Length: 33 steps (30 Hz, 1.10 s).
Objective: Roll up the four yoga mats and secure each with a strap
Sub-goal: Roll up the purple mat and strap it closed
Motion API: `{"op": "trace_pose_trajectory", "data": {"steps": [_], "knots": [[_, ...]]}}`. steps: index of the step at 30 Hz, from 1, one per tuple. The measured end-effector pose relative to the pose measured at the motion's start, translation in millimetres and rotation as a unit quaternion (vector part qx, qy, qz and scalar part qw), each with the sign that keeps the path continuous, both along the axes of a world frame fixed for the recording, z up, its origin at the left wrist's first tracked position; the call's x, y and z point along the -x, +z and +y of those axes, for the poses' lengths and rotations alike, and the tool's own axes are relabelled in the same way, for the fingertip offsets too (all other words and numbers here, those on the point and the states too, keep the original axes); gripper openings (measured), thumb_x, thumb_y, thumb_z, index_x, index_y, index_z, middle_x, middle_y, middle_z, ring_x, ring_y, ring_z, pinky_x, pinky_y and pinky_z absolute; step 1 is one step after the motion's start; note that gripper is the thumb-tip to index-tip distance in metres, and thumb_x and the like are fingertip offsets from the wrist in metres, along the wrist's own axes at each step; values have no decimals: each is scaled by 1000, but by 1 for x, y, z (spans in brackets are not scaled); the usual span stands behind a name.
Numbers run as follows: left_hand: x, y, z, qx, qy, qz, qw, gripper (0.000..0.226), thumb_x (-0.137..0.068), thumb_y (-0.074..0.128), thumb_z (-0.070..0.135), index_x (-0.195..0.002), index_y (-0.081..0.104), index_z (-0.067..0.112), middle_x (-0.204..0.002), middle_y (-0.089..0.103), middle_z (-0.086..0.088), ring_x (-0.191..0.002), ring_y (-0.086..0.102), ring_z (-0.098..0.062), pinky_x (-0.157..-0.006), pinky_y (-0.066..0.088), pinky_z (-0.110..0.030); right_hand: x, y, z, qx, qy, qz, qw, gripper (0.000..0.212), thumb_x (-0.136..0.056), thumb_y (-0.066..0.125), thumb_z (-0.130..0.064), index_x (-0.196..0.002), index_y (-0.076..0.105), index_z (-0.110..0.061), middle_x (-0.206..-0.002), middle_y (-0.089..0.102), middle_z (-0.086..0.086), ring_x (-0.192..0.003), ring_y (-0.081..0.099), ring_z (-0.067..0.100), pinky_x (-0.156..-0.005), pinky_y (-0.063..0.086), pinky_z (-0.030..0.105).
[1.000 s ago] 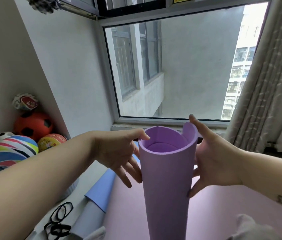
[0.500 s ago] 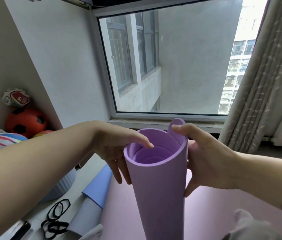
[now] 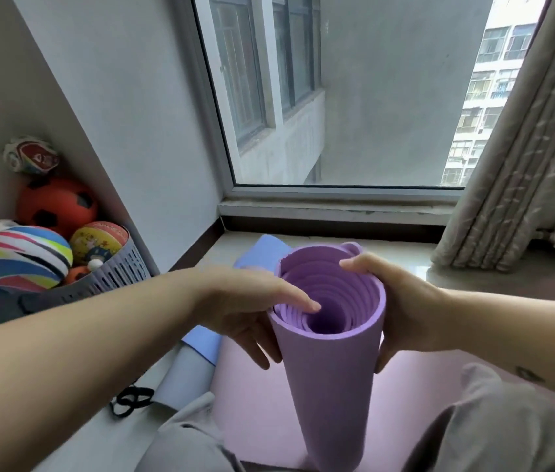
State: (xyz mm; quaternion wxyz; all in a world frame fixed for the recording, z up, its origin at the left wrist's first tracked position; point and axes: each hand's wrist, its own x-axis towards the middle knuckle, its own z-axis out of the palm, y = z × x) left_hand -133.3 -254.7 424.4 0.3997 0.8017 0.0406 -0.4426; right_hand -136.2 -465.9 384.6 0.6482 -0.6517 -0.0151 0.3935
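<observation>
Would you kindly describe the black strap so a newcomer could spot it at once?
Start at the grey basket of balls by the left wall. Nearer the person lies a pale rolled mat; the black strap is the thin looped tangle just left of it, the only dark cord among pastel mats.

Two hands: left hand (image 3: 245,311), right hand (image 3: 402,311). Three mats: purple mat (image 3: 330,386), pink mat (image 3: 259,403), blue mat (image 3: 262,250). One basket (image 3: 122,270). Six balls (image 3: 56,206). One curtain (image 3: 521,165). Black straps (image 3: 131,400), number unclear.
</observation>
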Motion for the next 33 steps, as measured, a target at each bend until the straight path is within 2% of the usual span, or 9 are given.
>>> {"op": "trace_pose_trajectory", "data": {"steps": [4, 12, 17, 21, 22, 24, 27, 30, 33], "knots": [[11, -32, 0, 25, 41, -8, 999, 46, -82, 70, 43, -115, 63, 12, -108, 69, -16, -81, 66, -28, -86, 56, -41, 0, -29, 1, 4, 6, -8, 1000, 45, -72, 52, -56, -94, 75, -24, -82, 72, -1, -71, 67, 15, -56, 50, 34], [13, -57, 8, 68, 67, -31, 995, 66, -64, 66, 68, -109, 68, 20, -107, 71, -13, -86, 70, -25, -80, 58, -39, -33, -48, -6, -15, 51, 17, 998, 52, -69, 55, -60, -101, 75, -23, -100, 71, 9, -87, 67, 26, -74, 50, 52], [20, -71, 0, 76, 80, -24, 994, 72, -57, 60, 77, -107, 70, 26, -104, 72, -8, -91, 71, -22, -74, 58, -36, -44, -63, -13, -44, 121, 26, 991, 72, -61, 68, -70, -112, 70, -19, -108, 68, 11, -99, 61, 31, -103, 20, 73], [23, -66, 2, 62, 76, -1, 995, 90, -47, 65, 81, -119, 62, 28, -118, 64, -6, -107, 62, -23, -75, 59, -44, -38, -63, -12, -51, 128, 14, 990, 73, -58, 68, -73, -112, 70, -24, -109, 69, 9, -99, 63, 30, -97, 24, 74], [23, -64, 1, 56, 74, -30, 995, 96, -46, 66, 82, -126, 56, 30, -124, 60, -2, -113, 58, -21, -77, 58, -46, -36, -64, -12, -55, 123, 9, 991, 71, -58, 67, -72, -111, 71, -25, -106, 70, 8, -95, 65, 27, -95, 28, 73], [21, -59, -2, 20, 56, -188, 980, 102, -55, 72, 77, -141, 36, 34, -134, 52, 7, -121, 51, -15, -93, 52, -43, -33, -65, -10, -52, 106, 8, 993, 66, -61, 62, -71, -109, 72, -27, -104, 71, 6, -92, 67, 25, -86, 40, 63], [18, -47, -13, -73, -58, -422, 902, 88, -82, 66, 51, -152, 16, 29, -145, 35, 6, -134, 32, -11, -112, 24, -25, -30, -66, -10, -48, 70, 6, 996, 63, -68, 50, -70, -107, 73, -26, -101, 71, 6, -90, 67, 24, -70, 49, 46], [23, -48, -30, -146, -142, -436, 877, 65, -96, 38, 43, -153, 11, 27, -153, 17, 4, -140, 19, -20, -114, 16, -28, -23, -66, -9, -61, 59, 4, 996, 62, -67, 51, -71, -105, 73, -27, -101, 71, 7, -90, 66, 26, -67, 47, 44], [28, -53, -44, -200, -104, -433, 873, 65, -95, 30, 56, -152, 7, 32, -152, 14, 5, -139, 15, -23, -113, 19, -36, -15, -65, -5, -64, 20, -12, 998, 54, -77, 50, -70, -102, 75, -29, -97, 72, 7, -83, 68, 23, -57, 45, 36]]}}
